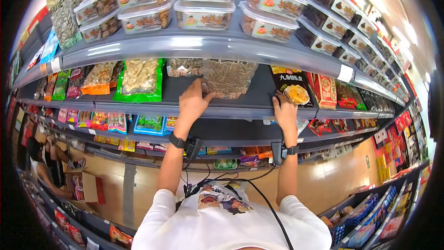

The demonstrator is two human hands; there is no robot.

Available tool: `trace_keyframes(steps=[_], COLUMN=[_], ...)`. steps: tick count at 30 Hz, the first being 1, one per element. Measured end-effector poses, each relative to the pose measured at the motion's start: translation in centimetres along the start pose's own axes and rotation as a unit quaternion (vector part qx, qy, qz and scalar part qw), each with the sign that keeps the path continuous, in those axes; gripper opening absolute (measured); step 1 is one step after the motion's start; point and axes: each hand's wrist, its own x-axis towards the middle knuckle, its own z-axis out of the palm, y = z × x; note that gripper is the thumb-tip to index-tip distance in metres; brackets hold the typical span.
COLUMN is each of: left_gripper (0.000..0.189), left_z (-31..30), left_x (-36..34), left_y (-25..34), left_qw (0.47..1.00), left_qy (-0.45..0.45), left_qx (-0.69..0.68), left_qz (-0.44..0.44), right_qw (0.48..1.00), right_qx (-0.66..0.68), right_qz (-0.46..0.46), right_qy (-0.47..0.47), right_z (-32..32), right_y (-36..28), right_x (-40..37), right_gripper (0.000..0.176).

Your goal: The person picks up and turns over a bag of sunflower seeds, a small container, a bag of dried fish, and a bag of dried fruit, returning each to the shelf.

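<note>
My left hand (194,101) is at the lower left corner of a clear bag of striped sunflower seeds (230,78) on the middle shelf. Its thumb lies at the bag's bottom edge, with the fingers along the side; the hand looks closed on that corner. Farther right, my right hand (286,107) has its curled fingers on the lower left corner of a black bag of dried tangerine peel (289,79), printed with a yellow picture. The bag leans back on the same shelf. A second seed bag (185,67) is partly hidden behind the upper shelf lip.
Stacked clear snack tubs (204,16) line the upper shelf (185,48). A green-edged snack bag (140,81) stands left of my hands, red packets (326,91) right. Black cables (259,190) hang by my shirt. At lower left a person (41,157) sits near an open carton (92,187).
</note>
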Motion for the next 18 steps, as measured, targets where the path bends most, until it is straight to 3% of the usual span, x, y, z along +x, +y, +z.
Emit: trace_keyframes(steps=[8,9,11,12,14,18], left_gripper=[0.048,0.054,0.057,0.059,0.068,0.075], left_z=[-0.4,-1.0,-0.4,-0.6,-1.2,-0.5], left_x=[0.2,0.5,1.6,2.2,3.3,6.1], left_y=[0.3,0.5,-0.8,-1.1,-1.9,-4.6], left_qw=[0.999,0.997,0.984,0.972,0.980,0.982], left_qy=[0.008,-0.023,0.060,0.096,0.127,0.141], left_qx=[-0.033,-0.071,-0.165,-0.211,-0.146,-0.084], left_qz=[0.001,-0.034,-0.035,-0.032,-0.049,-0.091], right_qw=[1.000,0.999,0.998,0.998,0.990,0.959], right_qx=[0.003,0.003,0.004,0.049,0.137,0.275], right_qz=[0.012,0.022,0.053,0.043,0.033,0.057], right_qy=[-0.016,-0.024,-0.038,-0.023,0.006,-0.034], right_z=[-0.2,-0.5,-1.0,-0.9,-0.5,1.8], right_y=[-0.3,-0.9,-2.2,-2.8,-4.2,-7.3], right_x=[-0.4,-0.3,0.0,0.4,0.7,2.1], right_gripper=[0.028,0.030,0.034,0.036,0.042,0.064])
